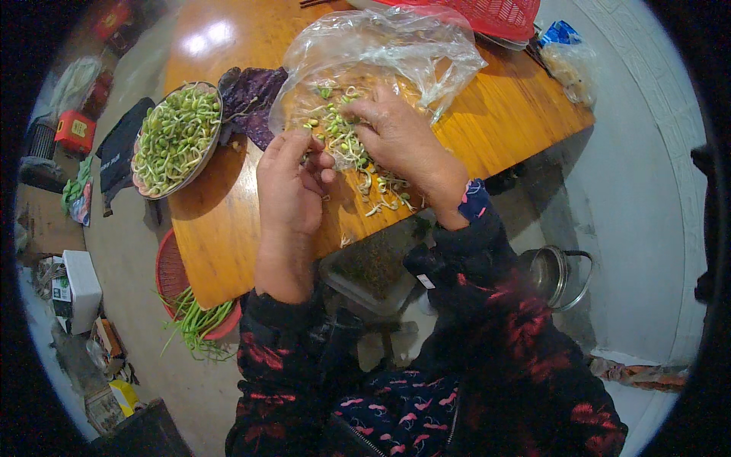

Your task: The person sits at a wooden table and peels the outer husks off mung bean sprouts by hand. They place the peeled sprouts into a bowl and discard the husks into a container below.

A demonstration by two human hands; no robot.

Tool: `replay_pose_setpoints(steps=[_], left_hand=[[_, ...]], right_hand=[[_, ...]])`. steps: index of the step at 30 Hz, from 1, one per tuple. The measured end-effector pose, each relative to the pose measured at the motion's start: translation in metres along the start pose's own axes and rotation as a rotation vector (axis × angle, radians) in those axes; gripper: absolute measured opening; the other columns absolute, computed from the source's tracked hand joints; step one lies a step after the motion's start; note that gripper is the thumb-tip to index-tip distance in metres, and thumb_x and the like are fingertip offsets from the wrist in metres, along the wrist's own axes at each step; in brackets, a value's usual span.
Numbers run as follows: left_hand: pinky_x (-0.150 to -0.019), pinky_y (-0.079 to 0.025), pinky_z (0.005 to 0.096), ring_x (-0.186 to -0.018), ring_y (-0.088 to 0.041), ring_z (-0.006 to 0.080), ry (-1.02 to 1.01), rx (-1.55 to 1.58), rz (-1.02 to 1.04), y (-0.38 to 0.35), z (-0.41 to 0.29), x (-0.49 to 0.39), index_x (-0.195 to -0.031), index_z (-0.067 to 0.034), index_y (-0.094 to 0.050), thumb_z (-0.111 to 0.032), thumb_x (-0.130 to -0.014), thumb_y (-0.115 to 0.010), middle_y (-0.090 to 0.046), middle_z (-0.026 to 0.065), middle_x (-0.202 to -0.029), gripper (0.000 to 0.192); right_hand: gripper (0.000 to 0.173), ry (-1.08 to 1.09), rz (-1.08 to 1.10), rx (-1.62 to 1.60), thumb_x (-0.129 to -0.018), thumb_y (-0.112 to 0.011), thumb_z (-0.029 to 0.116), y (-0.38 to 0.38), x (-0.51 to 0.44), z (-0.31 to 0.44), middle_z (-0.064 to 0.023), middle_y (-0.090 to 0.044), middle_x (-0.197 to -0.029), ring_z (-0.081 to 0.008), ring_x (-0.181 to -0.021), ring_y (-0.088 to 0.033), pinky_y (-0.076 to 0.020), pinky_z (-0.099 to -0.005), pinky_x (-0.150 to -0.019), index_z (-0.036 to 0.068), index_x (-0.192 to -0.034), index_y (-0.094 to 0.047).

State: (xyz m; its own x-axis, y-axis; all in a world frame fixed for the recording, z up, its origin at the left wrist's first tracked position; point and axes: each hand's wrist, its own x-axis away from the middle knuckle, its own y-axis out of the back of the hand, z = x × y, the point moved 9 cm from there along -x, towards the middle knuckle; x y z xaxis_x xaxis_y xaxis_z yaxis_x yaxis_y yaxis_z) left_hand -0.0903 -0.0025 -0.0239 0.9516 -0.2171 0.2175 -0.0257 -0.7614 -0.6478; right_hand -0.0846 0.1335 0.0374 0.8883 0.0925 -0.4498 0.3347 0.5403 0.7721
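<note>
My left hand (296,177) is over the wooden table (211,251) with its fingers curled, and a bean sprout shows at its thumb and forefinger. My right hand (400,134) reaches down to a loose pile of bean sprouts (345,137), its fingertips touching them; whether it grips one is hidden. The pile lies partly on a clear plastic bag (377,48) and spills toward the table's near edge. Left of my hands, a bowl (219,123) heaped with bean sprouts (174,137) stands at the table's edge, beside a dark purple cloth (254,103).
A red plastic basket (502,17) sits at the table's far right. Below the left corner, a red basket (168,265) on the floor holds long green vegetables (200,323). A grey bin (365,285) stands under the near edge, and a metal pot (548,277) is at right.
</note>
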Motion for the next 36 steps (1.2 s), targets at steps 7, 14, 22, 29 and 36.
replay_pose_setpoints(steps=[7, 14, 22, 29, 36], left_hand=[[-0.047, -0.043, 0.0209, -0.060, -0.053, 0.0113, -0.014, -0.078, 0.030, -0.009, 0.000, 0.002, -0.093, -0.004, -0.050, -0.008, -0.084, -0.056, -0.053, 0.0040, -0.077, 0.012], [-0.048, -0.043, 0.0201, -0.062, -0.053, 0.0093, 0.030, -0.181, 0.090, -0.026, 0.013, 0.007, -0.096, -0.002, -0.055, -0.007, -0.082, -0.060, -0.056, 0.0035, -0.080, 0.015], [-0.043, -0.037, 0.0192, -0.049, -0.047, 0.0068, -0.017, -0.267, 0.119, -0.027, 0.012, 0.008, -0.087, -0.003, -0.056, -0.011, -0.082, -0.063, -0.052, -0.0011, -0.061, 0.011], [-0.041, -0.035, 0.0182, -0.048, -0.044, 0.0050, -0.129, -0.408, -0.072, -0.018, 0.001, 0.009, -0.087, -0.003, -0.056, -0.015, -0.083, -0.064, -0.052, -0.0010, -0.067, 0.015], [-0.040, -0.031, 0.0166, -0.048, -0.043, 0.0030, -0.047, -0.132, 0.191, -0.040, 0.005, 0.013, -0.092, -0.002, -0.059, -0.012, -0.084, -0.062, -0.051, -0.0024, -0.067, 0.014]], right_hand=[[0.020, -0.267, -0.055, -0.538, -0.075, -0.062, 0.017, 0.022, 0.003, -0.029, -0.0131, -0.063, -0.081, -0.0229, -0.073, -0.060, -0.0480, -0.0354, -0.067, -0.001, -0.083, -0.065], [0.013, -0.517, 0.183, -1.182, -0.082, -0.061, 0.012, 0.007, 0.020, -0.024, -0.0009, -0.062, -0.077, -0.0034, -0.055, -0.050, -0.0408, -0.0158, -0.050, 0.005, -0.093, -0.061], [0.011, -0.576, 0.115, -1.254, -0.082, -0.061, 0.011, -0.001, 0.025, -0.024, 0.0035, -0.056, -0.070, -0.0036, -0.055, -0.048, -0.0395, -0.0164, -0.049, 0.005, -0.092, -0.061], [0.012, -0.549, 0.055, -1.443, -0.079, -0.065, 0.010, 0.006, 0.024, -0.025, 0.0017, -0.060, -0.073, -0.0035, -0.057, -0.051, -0.0390, -0.0160, -0.049, 0.004, -0.089, -0.064], [0.013, -0.420, 0.077, -1.185, -0.080, -0.064, 0.009, 0.000, 0.026, -0.004, 0.0033, -0.058, -0.075, -0.0043, -0.062, -0.049, -0.0382, -0.0174, -0.053, 0.003, -0.092, -0.065]])
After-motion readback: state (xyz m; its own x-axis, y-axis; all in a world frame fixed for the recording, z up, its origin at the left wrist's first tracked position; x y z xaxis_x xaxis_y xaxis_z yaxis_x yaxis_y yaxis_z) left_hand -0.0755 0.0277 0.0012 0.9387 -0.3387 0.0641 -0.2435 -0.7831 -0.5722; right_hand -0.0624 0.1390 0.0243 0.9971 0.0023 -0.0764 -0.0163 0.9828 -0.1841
